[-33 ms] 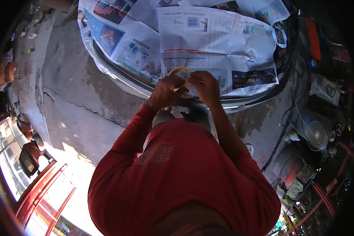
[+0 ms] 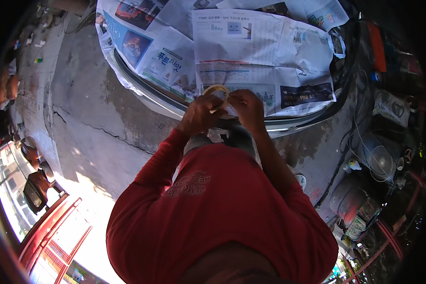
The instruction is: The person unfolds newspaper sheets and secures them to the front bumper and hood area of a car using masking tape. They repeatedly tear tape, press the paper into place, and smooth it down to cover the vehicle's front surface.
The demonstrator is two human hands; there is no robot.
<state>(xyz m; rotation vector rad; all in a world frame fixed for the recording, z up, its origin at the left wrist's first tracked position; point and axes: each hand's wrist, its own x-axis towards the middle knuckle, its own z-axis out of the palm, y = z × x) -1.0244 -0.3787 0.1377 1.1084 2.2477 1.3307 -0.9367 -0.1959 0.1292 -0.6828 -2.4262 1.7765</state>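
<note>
My left hand [image 2: 199, 113] is closed around a pale yellow roll of tape [image 2: 216, 87], whose ring stands up above the fingers. My right hand [image 2: 247, 108] meets it from the other side, its fingertips pinched together at the roll's right edge. Whether a loose strip of tape lies between those fingertips is too small to make out. Both hands are over the near edge of a curved, silver-and-dark rimmed panel [image 2: 163, 105]. Overlapping newspaper sheets [image 2: 265, 52] cover the panel, creased and uneven along their near edge.
Cracked, stained concrete [image 2: 106, 111] surrounds the panel. Along the right lie a white sack [image 2: 392, 108], a round fan-like object [image 2: 379, 160] and loose cables. A dark round drum-like object [image 2: 346, 195] sits nearer. At lower left are red metal bars [image 2: 57, 227] in bright sunlight.
Hardly anything differs. The newspapers sit very slightly farther right in the picture, and both hands keep their hold at the roll of tape.
</note>
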